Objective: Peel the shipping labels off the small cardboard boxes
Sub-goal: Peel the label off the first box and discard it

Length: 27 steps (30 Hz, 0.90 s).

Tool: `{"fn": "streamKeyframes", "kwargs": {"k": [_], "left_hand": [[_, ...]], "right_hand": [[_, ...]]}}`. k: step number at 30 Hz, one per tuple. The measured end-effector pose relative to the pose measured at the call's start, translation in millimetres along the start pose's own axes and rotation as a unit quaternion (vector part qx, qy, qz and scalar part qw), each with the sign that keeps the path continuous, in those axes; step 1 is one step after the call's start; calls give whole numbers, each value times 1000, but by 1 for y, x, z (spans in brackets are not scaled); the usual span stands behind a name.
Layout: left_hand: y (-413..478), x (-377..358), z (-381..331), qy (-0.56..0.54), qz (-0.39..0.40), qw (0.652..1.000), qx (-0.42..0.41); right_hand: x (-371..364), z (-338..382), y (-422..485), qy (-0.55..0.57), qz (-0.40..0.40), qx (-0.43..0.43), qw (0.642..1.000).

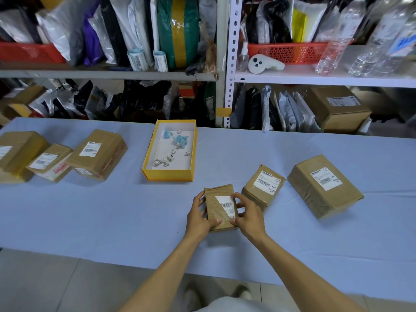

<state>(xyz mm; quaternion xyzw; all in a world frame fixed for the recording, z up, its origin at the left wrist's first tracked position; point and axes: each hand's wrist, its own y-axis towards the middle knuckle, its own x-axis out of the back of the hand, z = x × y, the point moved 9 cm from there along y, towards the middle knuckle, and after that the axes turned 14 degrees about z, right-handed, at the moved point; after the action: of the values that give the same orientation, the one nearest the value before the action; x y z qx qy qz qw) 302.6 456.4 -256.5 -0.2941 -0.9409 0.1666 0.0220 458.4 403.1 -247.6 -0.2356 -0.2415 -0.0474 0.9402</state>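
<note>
Head view: I hold a small box [212, 207].
Left hand [199, 216] and right hand [248, 216] fingers clamp its sides, label [227, 207] up.

Arms extended, left hand [199, 212] and right hand [247, 216] grip one small box [216, 192].

Open yellow box [167, 176] on blue tablecloth [90, 210]; behind, shelves [315, 77] packed with mailers [126, 23], red baskets [288, 52], label rolls [137, 59], white controller [263, 63], bottles [337, 34].
</note>
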Motion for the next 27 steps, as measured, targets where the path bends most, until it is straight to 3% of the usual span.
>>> {"fn": "streamKeyframes", "kwargs": {"k": [27], "left_hand": [[1, 1, 6, -26, -9, 1000, 11]], "right_hand": [[3, 4, -3, -15, -21, -9, 1000]]}}
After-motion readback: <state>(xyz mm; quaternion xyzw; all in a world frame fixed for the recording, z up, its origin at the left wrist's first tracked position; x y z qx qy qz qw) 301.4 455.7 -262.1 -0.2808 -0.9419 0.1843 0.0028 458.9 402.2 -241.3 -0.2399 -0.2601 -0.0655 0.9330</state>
